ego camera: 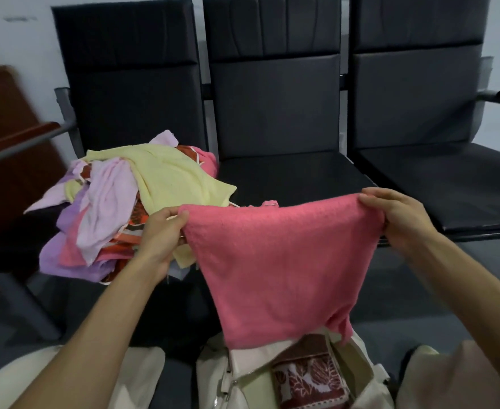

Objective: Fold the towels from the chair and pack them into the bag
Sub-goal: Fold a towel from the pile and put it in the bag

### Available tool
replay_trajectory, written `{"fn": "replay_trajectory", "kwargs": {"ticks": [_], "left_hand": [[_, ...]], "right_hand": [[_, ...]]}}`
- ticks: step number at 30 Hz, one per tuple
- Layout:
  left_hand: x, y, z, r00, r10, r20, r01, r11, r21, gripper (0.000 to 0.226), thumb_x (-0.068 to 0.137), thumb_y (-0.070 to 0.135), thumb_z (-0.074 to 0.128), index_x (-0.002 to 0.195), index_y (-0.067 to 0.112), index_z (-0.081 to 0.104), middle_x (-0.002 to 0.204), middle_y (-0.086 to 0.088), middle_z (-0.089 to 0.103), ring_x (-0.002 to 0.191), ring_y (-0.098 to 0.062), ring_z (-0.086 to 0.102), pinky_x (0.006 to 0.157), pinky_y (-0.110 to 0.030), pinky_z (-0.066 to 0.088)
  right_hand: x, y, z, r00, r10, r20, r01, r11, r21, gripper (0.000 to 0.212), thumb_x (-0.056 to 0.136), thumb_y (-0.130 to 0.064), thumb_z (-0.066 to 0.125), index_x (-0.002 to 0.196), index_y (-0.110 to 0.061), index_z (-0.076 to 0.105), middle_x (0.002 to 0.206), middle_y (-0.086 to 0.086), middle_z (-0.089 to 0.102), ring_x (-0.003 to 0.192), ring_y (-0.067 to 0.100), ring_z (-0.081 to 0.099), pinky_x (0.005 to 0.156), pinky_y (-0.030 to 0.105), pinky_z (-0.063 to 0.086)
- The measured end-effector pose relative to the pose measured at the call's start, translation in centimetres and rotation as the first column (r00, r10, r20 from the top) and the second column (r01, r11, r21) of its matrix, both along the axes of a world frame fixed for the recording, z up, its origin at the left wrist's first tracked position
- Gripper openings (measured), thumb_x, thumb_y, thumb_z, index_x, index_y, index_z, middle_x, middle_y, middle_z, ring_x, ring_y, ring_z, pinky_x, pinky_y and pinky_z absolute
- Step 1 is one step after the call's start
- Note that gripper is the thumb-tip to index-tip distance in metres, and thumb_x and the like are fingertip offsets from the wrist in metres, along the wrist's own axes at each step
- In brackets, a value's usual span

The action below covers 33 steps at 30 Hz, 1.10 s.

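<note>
Left grip (pixel 161 231): pinches one top corner of the pink towel (pixel 278 270).
Right grip (pixel 397 216): pinches the other corner.
Bag (pixel 242 361): partly hidden under the towel.

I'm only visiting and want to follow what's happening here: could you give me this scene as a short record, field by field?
left hand: pinches one top corner of the pink towel
right hand: grips the other top corner
pink towel: hangs spread between both hands, above the bag
pile: unfolded yellow, lilac and pink towels heaped on the left chair
bag: cream, unzipped, open at the top
patterned towel: red and white, lying inside the bag
</note>
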State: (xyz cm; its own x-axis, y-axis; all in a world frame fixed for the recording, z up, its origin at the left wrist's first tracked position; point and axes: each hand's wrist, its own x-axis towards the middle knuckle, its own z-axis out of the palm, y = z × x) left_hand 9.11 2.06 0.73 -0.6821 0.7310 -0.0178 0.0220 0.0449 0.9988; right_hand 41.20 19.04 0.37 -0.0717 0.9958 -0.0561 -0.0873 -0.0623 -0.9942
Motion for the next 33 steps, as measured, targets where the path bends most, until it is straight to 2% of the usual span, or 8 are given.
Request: {"fn": "replay_trajectory", "kwargs": {"ticks": [5,11,14,19,23,26,28,33], "left_hand": [[-0.3,-0.2,-0.3,0.994,0.098,-0.042,-0.099,0.995,-0.016,0.027,0.095,0.013,0.058,0.121,0.01,0.055,0.112,-0.011,0.061,0.091,-0.021,0.063,0.069,-0.032,0.054],[-0.3,-0.1,-0.3,0.973,0.012,-0.232,-0.037,0.994,-0.104,0.016,0.098,0.012,0.05,0.096,0.02,0.064,0.103,-0.003,0.063,0.094,-0.019,0.059,0.087,-0.04,0.051],[-0.3,-0.1,-0.2,0.95,-0.151,-0.273,0.105,0.979,-0.176,0.014,0.093,0.018,0.061,0.106,0.018,0.065,0.108,-0.003,0.061,0.107,-0.019,0.056,0.089,-0.031,0.048],[-0.4,-0.3,-0.9,0.717,-0.357,-0.599,0.123,0.91,-0.396,0.03,0.081,0.015,0.075,0.107,0.022,0.063,0.109,-0.002,0.058,0.103,-0.019,0.057,0.085,-0.03,0.046],[-0.2,-0.4,-1.0,0.558,-0.241,-0.794,-0.039,0.948,-0.316,0.017,0.092,0.009,0.058,0.104,0.009,0.071,0.098,-0.011,0.05,0.086,-0.02,0.05,0.08,-0.031,0.041],[-0.3,-0.4,-0.8,0.556,-0.169,-0.814,-0.055,0.969,-0.239,0.018,0.093,0.008,0.058,0.104,0.0,0.07,0.111,-0.008,0.048,0.096,-0.017,0.049,0.088,-0.023,0.035],[-0.2,-0.2,-0.9,0.58,-0.172,-0.796,-0.027,0.973,-0.23,0.019,0.094,0.009,0.057,0.106,0.0,0.069,0.121,-0.004,0.051,0.108,-0.018,0.051,0.09,-0.021,0.032],[1.8,0.2,-1.0,0.78,-0.177,-0.6,0.073,0.978,-0.194,0.023,0.101,0.026,0.043,0.09,0.014,0.06,0.079,-0.003,0.06,0.076,-0.021,0.059,0.057,-0.027,0.046]], "right_hand": [[0.0,-0.3,0.2,0.988,0.146,0.043,-0.142,0.987,-0.071,0.032,0.079,0.004,0.069,0.096,-0.023,0.074,0.098,0.002,0.07,0.076,0.015,0.061,0.064,0.026,0.051],[0.0,-0.6,0.2,0.849,0.14,0.509,-0.236,0.963,0.129,0.013,0.089,-0.013,0.066,0.094,-0.018,0.077,0.092,-0.006,0.071,0.082,0.007,0.06,0.076,0.026,0.048],[0.2,-0.6,0.4,0.922,0.163,0.351,-0.211,0.972,0.104,0.013,0.086,-0.01,0.069,0.094,-0.017,0.076,0.09,-0.001,0.07,0.079,0.011,0.057,0.068,0.027,0.044],[0.4,-0.5,1.1,0.977,0.101,0.189,-0.116,0.991,0.07,0.029,0.075,0.007,0.072,0.089,-0.019,0.076,0.097,0.003,0.072,0.081,0.013,0.061,0.074,0.029,0.049],[-0.1,-1.2,1.2,0.808,-0.078,0.584,-0.132,0.942,0.309,0.036,0.075,0.006,0.072,0.104,-0.017,0.076,0.103,-0.002,0.07,0.095,0.011,0.062,0.086,0.022,0.05],[-0.4,-1.7,1.2,0.629,-0.224,0.745,-0.25,0.849,0.465,0.025,0.081,0.001,0.064,0.098,-0.014,0.077,0.084,-0.005,0.07,0.086,0.011,0.062,0.067,-0.001,0.038],[-0.7,-1.7,0.8,0.579,-0.186,0.794,-0.329,0.837,0.436,0.016,0.084,-0.009,0.064,0.089,-0.017,0.077,0.075,-0.009,0.067,0.075,0.009,0.059,0.057,0.004,0.038],[-2.3,-2.3,-0.4,0.759,0.155,0.633,-0.401,0.877,0.266,0.019,0.09,-0.03,0.065,0.081,-0.014,0.065,0.079,-0.005,0.064,0.074,0.012,0.058,0.069,0.032,0.047]]}}
